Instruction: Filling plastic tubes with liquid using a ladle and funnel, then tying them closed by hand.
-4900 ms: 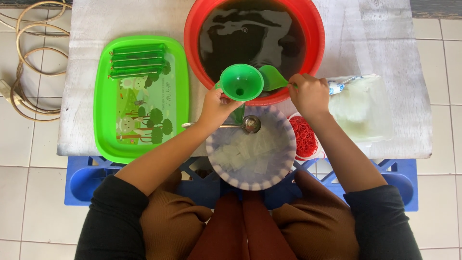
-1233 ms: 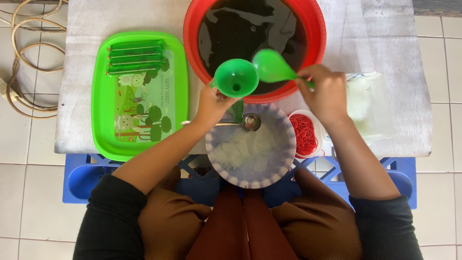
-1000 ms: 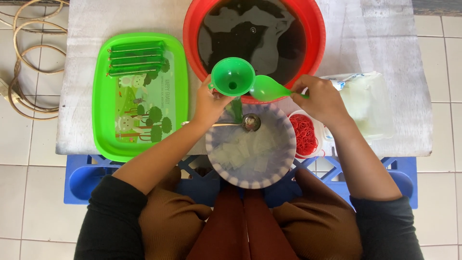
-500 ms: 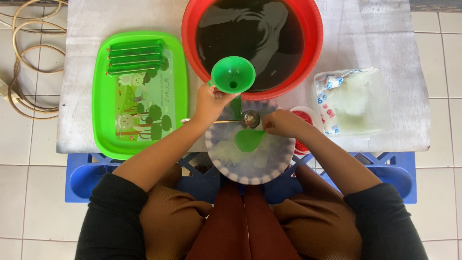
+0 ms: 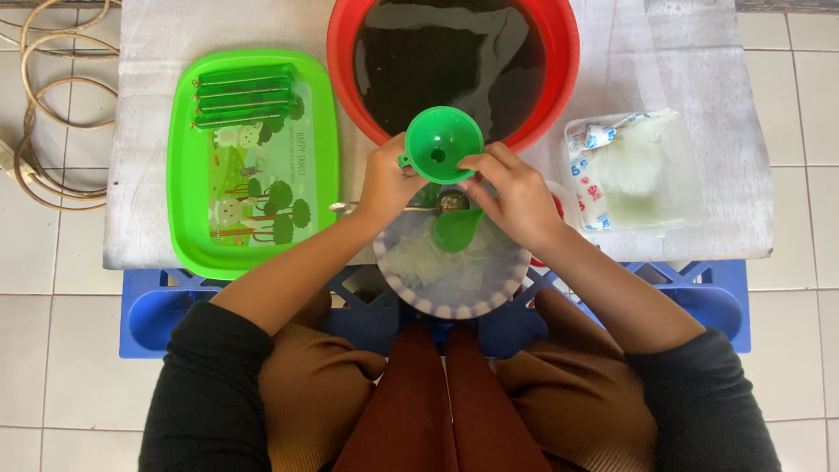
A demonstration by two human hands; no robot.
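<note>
My left hand grips a green funnel from the left, holding it upright at the near rim of a red basin full of dark liquid. My right hand is at the funnel's right side, index finger on its rim and thumb pinched beneath it. Whatever sits under the spout is hidden. A green ladle lies in a round bowl of clear plastic pieces just below both hands. A metal spoon rests across the bowl's far edge.
A green tray on the left holds several filled green tubes at its far end. A clear container with a plastic bag stands right of the basin. A blue crate sits under the table. Cables lie on the floor at left.
My right hand carried the ladle from the basin to the bowl, left it lying there, then rose to the funnel. My left hand kept the funnel almost still.
</note>
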